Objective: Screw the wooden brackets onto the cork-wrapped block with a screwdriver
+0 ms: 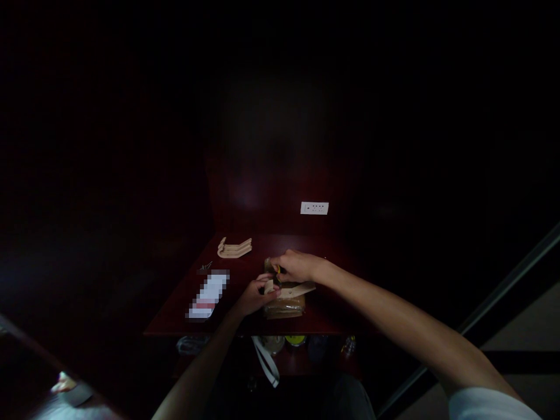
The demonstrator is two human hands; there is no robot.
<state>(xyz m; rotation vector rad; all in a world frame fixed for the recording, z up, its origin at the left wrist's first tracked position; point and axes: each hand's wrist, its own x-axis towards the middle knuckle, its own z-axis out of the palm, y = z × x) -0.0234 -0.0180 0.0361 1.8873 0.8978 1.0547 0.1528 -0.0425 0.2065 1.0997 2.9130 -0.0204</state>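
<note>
My left hand (255, 296) is closed on the curved end of a light wooden hook-shaped piece (297, 290). That piece has a hole in it and lies over a brown package (284, 308) in shiny clear wrap. Just above, my right hand (297, 266) has its fingers closed around a small yellow-and-dark tool (279, 270), which points down at the wooden piece. The fingers hide most of the tool, so its exact kind does not show. Further left on the dark red table (245, 324) rest several similar wooden hooks (235, 249), side by side.
A few small screws (206, 266) lie left of the hands, beside a pixelated pale rectangle (209, 296). A white socket plate (314, 208) is on the back wall. Under the tabletop, a lower shelf holds several items, and a white strap (266, 363) hangs down.
</note>
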